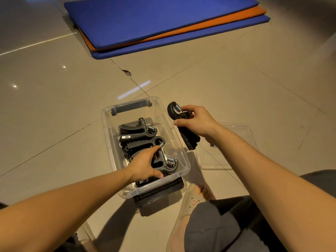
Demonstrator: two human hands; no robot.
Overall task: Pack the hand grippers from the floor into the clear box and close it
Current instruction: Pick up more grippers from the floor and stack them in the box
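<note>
Hand gripper [189,140]: black, with a steel coil spring at the head. It is held off the floor [54,110], just outside the right wall of the clear box [110,142], at about 2 o'clock from the box centre.

Right grip [196,120]: clenched round the head end next to the spring. The loop points to about 11 o'clock and the two handles hang free toward 5 o'clock.

Packed grippers [140,135]: at least three lie nested in the box, springs toward 3 o'clock.

Left grip [145,165]: released. It lies spread over the nearest packed ones with fingers fairly straight, touching them and grasping nothing I can make out.

Handling (judgement):
- The hand gripper looks rigid, dense for its size and not fragile.
- The ribbed handles should give a sure hold.
- Best taken by the head or by both handles together, with fingers clear of the coil.
- Its hooked shape probably fits only when turned to match its neighbours.
- Free room appears to be at the 12 o'clock end of the box.

Around the box:
- The lid [227,157] lies flat on the floor at 3 o'clock and is not yet on.
- Folded blue and orange mats [163,20] lie well apart at 12 o'clock.
</note>
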